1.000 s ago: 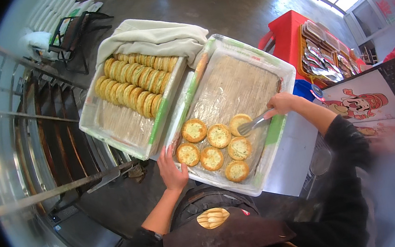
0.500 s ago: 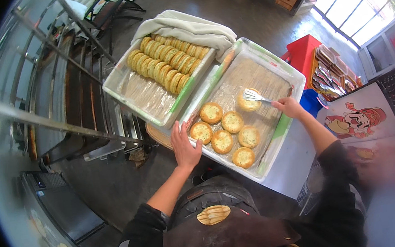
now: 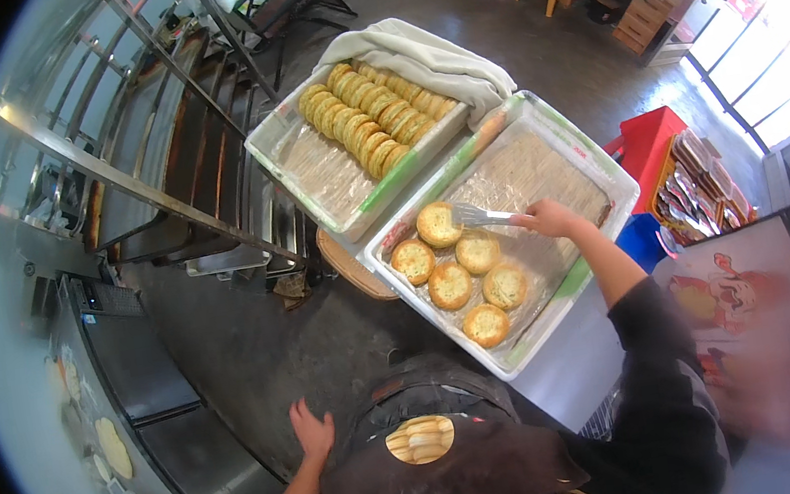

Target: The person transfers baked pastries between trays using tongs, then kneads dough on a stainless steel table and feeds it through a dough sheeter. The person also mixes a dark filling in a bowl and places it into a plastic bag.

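Head view shows a metal tool (image 3: 484, 216) lying long and almost sideways, with its slotted tip pointing left and a little up and its handle going right. The tip meets the right edge of a round cake (image 3: 437, 225), but I can't tell if it pinches it. Both are over the right white box (image 3: 619, 190).

The person's right hand (image 3: 550, 218) is closed on the handle, with its back facing up, and that arm reaches in from the lower right. The left hand (image 3: 312, 432) is well apart from it, holding nothing, with its fingers spread above the dark floor (image 3: 227, 341).

The tool is shiny and gray. The cake is flat, with a golden brown edge and a pale yellow top. Five more cakes (image 3: 450, 286) like it lie flat just below it.

Next to them, the left white box (image 3: 288, 167) has rows of cakes (image 3: 359, 131) standing on their edges. A pale cloth (image 3: 434, 57) hangs over its far side.
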A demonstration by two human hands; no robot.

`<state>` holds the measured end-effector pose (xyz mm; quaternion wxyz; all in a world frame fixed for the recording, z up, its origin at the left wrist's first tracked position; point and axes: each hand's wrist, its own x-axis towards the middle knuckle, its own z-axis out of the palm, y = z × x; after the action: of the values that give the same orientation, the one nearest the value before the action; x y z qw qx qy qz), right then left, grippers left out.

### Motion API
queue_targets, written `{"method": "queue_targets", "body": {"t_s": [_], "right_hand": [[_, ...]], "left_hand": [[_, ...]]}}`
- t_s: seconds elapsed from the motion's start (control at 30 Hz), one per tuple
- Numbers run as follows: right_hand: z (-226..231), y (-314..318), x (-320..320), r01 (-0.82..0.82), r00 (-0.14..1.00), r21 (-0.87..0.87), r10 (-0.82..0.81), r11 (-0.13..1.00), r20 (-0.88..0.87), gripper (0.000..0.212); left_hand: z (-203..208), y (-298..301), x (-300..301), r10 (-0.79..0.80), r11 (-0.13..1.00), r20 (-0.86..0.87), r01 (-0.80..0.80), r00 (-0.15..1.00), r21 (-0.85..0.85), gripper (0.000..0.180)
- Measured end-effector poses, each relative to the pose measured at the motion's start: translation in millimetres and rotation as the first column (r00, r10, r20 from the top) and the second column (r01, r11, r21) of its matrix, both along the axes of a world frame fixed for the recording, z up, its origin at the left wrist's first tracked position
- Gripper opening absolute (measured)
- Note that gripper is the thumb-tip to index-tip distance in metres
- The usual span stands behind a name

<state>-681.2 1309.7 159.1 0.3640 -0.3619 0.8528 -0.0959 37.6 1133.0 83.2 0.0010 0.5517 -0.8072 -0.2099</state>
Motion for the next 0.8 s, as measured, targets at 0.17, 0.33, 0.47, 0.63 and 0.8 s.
{"method": "queue_targets", "body": {"t_s": [0.17,0.33,0.47,0.63,0.8], "right_hand": [[-13.9,13.4,-37.2,-0.082,0.995,-0.023,0.084,0.996,0.056,0.077],[-44.6,-16.2,-30.5,-0.112,0.977,-0.012,0.112,0.994,0.18,0.079],[-31.1,-21.2,-42.7,-0.185,0.98,-0.028,0.186,0.982,0.075,0.086],[-4.5,-26.8,-53.0,-0.241,0.97,0.054,0.242,0.969,-0.014,0.098],[-7.3,-51.1,-38.0,-0.329,0.944,0.065,0.327,0.942,0.044,0.1]], "left_hand": [[-19.8,83.4,57.0,0.36,0.87,0.3,-0.434,0.883,0.234,0.079],[-38.9,115.3,48.4,0.572,0.717,0.323,-0.651,0.754,0.25,0.078],[-30.4,109.6,42.5,0.481,0.827,0.237,-0.526,0.844,0.197,0.07],[-15.1,85.9,29.4,0.553,0.787,0.244,-0.596,0.796,0.161,0.064],[-18.6,63.6,13.0,0.552,0.79,0.187,-0.581,0.813,0.194,0.06]]}}
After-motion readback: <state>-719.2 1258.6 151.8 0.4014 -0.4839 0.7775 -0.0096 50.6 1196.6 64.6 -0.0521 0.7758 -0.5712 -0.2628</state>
